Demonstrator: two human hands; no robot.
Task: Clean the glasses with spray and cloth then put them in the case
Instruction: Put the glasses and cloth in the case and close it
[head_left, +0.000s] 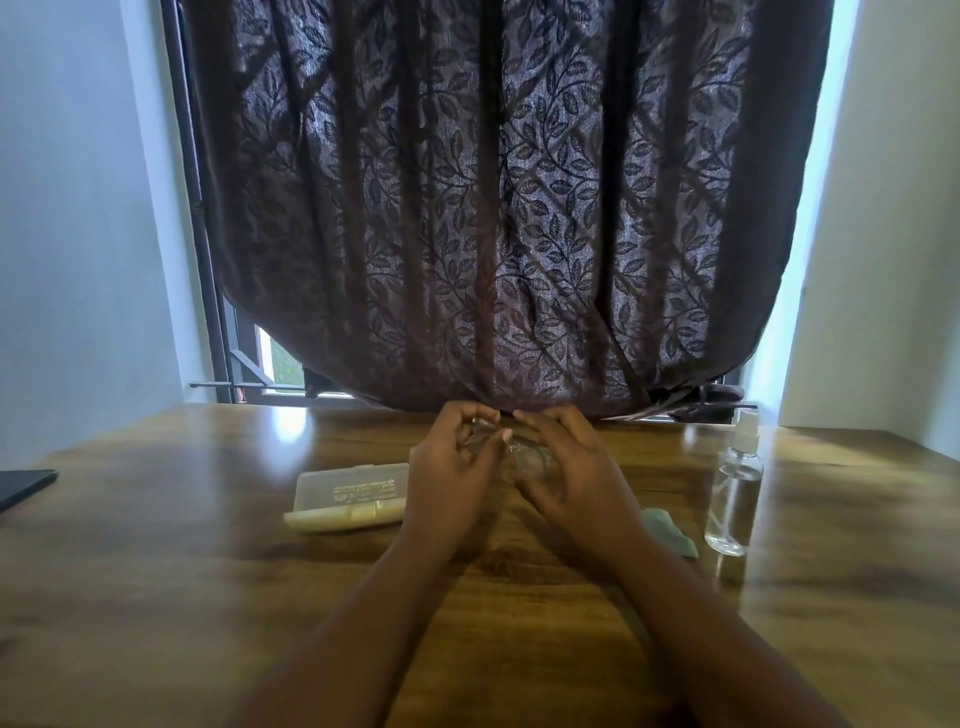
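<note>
Clear-framed glasses (524, 451) are held between both hands over the middle of the wooden table (156, 571). My left hand (452, 467) curls its fingers round the left side of the frame. My right hand (566, 467) grips the right side, and most of the frame is hidden by fingers. A pale translucent case (348, 493) lies shut just left of my left hand. A green cloth (670, 530) lies crumpled by my right wrist. A clear spray bottle (735, 493) stands upright to the right of the cloth.
A dark flat device (23, 486) pokes in at the table's left edge. A dark leaf-patterned curtain (493, 208) hangs over the window behind the table's far edge. White walls close in on both sides.
</note>
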